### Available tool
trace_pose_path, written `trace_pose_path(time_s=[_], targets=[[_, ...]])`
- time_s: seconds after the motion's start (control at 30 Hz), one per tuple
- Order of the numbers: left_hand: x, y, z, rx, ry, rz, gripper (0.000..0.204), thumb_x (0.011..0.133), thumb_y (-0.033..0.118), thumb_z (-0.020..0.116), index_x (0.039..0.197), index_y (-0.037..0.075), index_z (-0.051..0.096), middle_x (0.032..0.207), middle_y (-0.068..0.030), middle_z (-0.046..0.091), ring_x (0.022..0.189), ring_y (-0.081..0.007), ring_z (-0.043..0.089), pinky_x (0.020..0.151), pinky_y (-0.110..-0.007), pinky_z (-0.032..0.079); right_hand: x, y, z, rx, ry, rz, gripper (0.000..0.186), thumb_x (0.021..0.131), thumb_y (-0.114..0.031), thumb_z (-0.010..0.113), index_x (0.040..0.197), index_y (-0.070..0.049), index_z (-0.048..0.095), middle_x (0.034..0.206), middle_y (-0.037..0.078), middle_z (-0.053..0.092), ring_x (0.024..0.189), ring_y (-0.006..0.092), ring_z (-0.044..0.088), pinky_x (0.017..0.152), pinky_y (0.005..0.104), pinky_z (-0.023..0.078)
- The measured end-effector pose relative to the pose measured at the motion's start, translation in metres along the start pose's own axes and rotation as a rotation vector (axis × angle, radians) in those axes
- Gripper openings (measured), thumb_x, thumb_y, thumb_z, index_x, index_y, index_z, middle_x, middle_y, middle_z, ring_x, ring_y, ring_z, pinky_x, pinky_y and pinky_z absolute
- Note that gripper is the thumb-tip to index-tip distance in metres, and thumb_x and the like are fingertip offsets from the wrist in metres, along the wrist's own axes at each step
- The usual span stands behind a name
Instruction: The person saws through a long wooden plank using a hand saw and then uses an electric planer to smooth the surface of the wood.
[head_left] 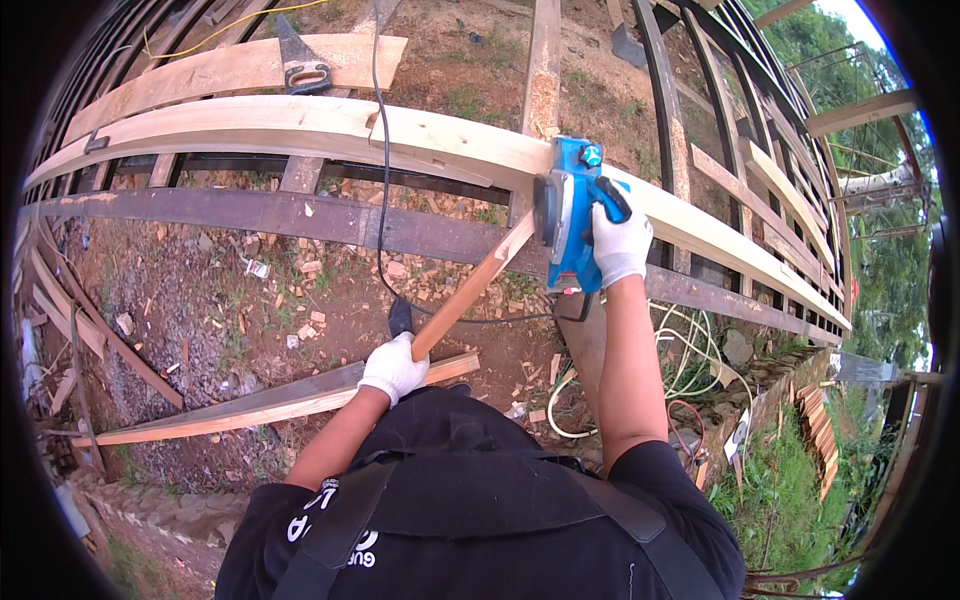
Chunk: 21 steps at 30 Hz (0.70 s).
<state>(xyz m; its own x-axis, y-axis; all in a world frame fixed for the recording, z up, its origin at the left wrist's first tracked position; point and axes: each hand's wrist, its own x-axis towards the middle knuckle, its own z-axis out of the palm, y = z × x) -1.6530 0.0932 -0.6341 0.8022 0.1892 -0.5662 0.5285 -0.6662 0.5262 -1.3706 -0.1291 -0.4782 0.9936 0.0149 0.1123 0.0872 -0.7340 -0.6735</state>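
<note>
My right hand (pixel 618 240), in a white glove, is wrapped round the black handle of a blue electric planer (pixel 570 225). The planer lies across a long pale wooden beam (pixel 450 138); whether its base touches the wood is hidden. In my gloved left hand (pixel 396 368), the fingers close round the near end of a reddish-brown wooden strip (pixel 470 295). That strip slants up and to the right, its far end beside the planer's left side. A dark power cord (pixel 384 200) hangs over the beam and loops toward the planer's rear.
A handsaw (pixel 303 75) rests on a wide pale board (pixel 200 75) at the far left. Dark rails (pixel 220 210) run under the beam. Below my left hand lies another plank (pixel 250 412). Coiled pale hose (pixel 690 345) and wood chips cover the ground.
</note>
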Motion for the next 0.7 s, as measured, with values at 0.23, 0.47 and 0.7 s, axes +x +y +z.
trace_pose_path(time_s=[0.23,0.47,0.7], targets=[[0.006,0.002,0.001,0.027,0.004,0.058,0.038,0.090,0.034,0.065,0.112,0.003,0.065,0.093,-0.0263,0.073,0.091,-0.0451,0.072,0.086,-0.053,0.057,0.126,0.035,-0.009,-0.123,0.096,-0.028,0.039,0.086,-0.026,0.071,0.123,-0.015,0.076,0.120,0.013,0.075,0.111,0.0296,0.072,0.100,0.0383,0.054],[0.003,0.000,0.001,0.002,0.005,0.017,0.037,0.090,0.035,0.065,0.110,0.004,0.066,0.094,-0.0264,0.073,0.092,-0.0452,0.071,0.086,-0.053,0.056,-0.046,0.023,0.007,-0.042,-0.060,-0.089,0.038,0.087,-0.015,0.072,0.125,-0.013,0.074,0.119,0.015,0.075,0.112,0.0301,0.072,0.102,0.0385,0.053],[-0.005,0.008,-0.002,-0.001,0.022,-0.010,0.033,0.090,0.034,0.065,0.108,0.006,0.068,0.096,-0.0244,0.074,0.093,-0.0444,0.071,0.087,-0.053,0.056,0.007,0.023,-0.003,-0.061,0.063,-0.035,0.035,0.087,-0.013,0.070,0.121,-0.010,0.075,0.115,0.013,0.076,0.105,0.0276,0.074,0.095,0.0374,0.056]])
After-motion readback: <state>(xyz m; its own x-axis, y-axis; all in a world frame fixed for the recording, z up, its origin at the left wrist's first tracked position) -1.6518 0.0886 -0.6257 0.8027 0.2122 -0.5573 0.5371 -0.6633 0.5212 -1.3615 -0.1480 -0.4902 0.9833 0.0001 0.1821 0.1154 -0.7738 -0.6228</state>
